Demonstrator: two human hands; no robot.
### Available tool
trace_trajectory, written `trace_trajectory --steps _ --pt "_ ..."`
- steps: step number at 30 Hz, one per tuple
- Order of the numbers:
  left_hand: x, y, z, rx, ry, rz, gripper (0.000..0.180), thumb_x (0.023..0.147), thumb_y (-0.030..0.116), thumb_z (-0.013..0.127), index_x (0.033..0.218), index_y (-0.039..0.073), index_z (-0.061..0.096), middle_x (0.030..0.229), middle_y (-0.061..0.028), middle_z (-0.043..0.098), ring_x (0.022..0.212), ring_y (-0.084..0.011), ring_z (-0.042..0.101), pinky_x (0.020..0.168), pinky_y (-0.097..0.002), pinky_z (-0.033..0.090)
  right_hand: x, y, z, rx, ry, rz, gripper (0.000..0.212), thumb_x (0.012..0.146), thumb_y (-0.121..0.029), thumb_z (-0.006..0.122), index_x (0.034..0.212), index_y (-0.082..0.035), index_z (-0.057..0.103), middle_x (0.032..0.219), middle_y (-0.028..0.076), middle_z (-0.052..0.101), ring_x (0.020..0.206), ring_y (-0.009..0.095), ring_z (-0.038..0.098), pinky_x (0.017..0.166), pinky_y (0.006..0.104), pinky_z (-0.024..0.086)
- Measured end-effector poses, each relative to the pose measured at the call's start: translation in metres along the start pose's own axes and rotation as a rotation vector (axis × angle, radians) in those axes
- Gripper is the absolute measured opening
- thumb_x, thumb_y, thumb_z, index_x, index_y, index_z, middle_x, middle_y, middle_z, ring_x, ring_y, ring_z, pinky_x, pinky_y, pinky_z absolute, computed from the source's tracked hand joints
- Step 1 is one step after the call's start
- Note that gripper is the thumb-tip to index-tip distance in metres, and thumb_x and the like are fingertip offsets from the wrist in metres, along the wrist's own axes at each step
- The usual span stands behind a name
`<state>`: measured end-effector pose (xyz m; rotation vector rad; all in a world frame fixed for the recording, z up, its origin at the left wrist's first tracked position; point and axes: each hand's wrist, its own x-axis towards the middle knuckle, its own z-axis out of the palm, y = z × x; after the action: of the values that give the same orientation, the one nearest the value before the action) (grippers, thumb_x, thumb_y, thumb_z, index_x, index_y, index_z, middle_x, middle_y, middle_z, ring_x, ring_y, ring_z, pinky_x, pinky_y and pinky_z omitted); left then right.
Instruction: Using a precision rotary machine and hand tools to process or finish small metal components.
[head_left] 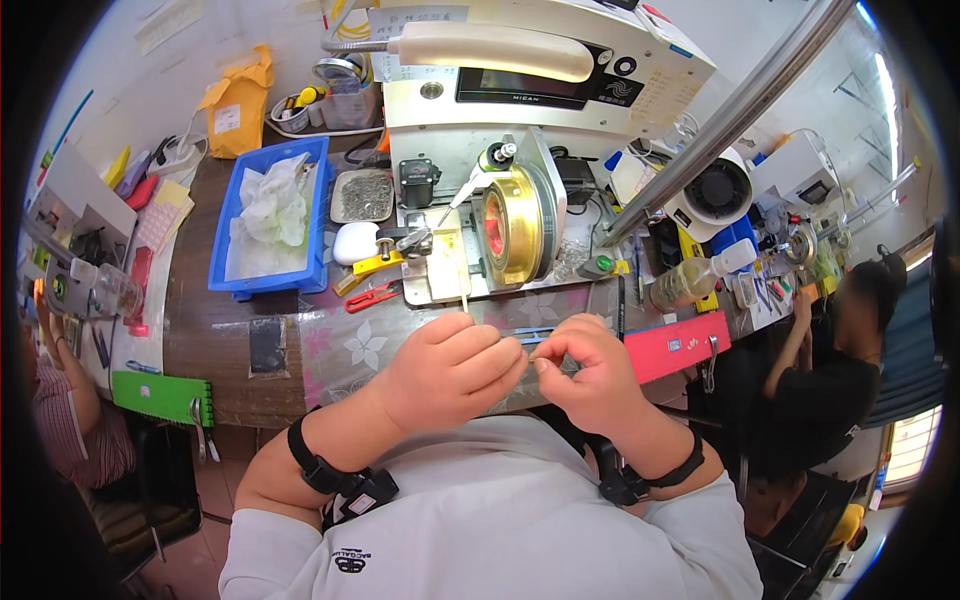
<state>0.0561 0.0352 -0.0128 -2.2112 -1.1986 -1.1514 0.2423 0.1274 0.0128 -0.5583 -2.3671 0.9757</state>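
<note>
In front of my chest, above the table's near edge, my left hand [455, 368] and my right hand [588, 365] meet almost fingertip to fingertip. The left fingers are curled closed, and what they hold is hidden. A thin pale stick [464, 288] shows just beyond the left knuckles; I cannot tell whether that hand holds it. My right thumb and forefinger pinch a tiny thing too small to name. Beyond the hands stands a bench machine [445, 272] with a large gold-coloured wheel [518, 228]. Red-handled snips [373, 297] lie to its left.
A blue tray [222, 262] with crumpled white film stands at left, beside a dish of small metal pieces [362, 196]. A lamp arm [495, 50] hangs above the machine. A clear bottle [690, 284] stands at right. Co-workers sit on both sides.
</note>
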Motion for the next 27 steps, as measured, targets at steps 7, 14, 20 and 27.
trace_trajectory --steps 7,14,20,27 --pt "-0.003 0.0 0.006 -0.036 0.007 -0.03 0.024 0.069 0.007 0.066 0.092 0.006 0.065 0.091 -0.0032 0.058 0.077 -0.0188 0.057 0.066 -0.0321 0.044 -0.001 0.0 -0.001 0.051 -0.028 0.085 0.005 0.076 -0.008 0.066 0.079 -0.006 0.063 0.071 0.003 0.058 0.072 0.021 0.055 0.081 0.0342 0.038" --pt "-0.003 0.006 0.014 -0.338 0.065 -0.356 0.021 0.071 -0.001 0.071 0.089 0.007 0.064 0.089 -0.0051 0.063 0.077 -0.0237 0.06 0.066 -0.0348 0.045 -0.001 0.0 -0.004 0.012 0.031 0.008 0.004 0.078 -0.008 0.066 0.081 -0.006 0.064 0.071 0.002 0.058 0.073 0.02 0.055 0.079 0.0339 0.038" --pt "-0.005 0.008 0.014 -0.372 0.06 -0.398 0.019 0.072 -0.002 0.07 0.089 0.007 0.064 0.089 -0.0053 0.063 0.078 -0.0241 0.06 0.068 -0.0345 0.046 -0.001 0.001 -0.003 -0.016 0.028 -0.008 0.007 0.078 -0.008 0.066 0.084 -0.008 0.066 0.072 0.002 0.058 0.073 0.021 0.055 0.078 0.0338 0.038" --pt "-0.005 0.01 0.014 -0.4 0.061 -0.422 0.018 0.074 -0.002 0.07 0.089 0.007 0.064 0.089 -0.0053 0.063 0.079 -0.0242 0.06 0.069 -0.0345 0.045 -0.002 0.001 -0.002 -0.026 0.041 -0.025 0.006 0.078 -0.009 0.067 0.083 -0.008 0.065 0.072 0.003 0.058 0.073 0.021 0.054 0.077 0.0344 0.039"
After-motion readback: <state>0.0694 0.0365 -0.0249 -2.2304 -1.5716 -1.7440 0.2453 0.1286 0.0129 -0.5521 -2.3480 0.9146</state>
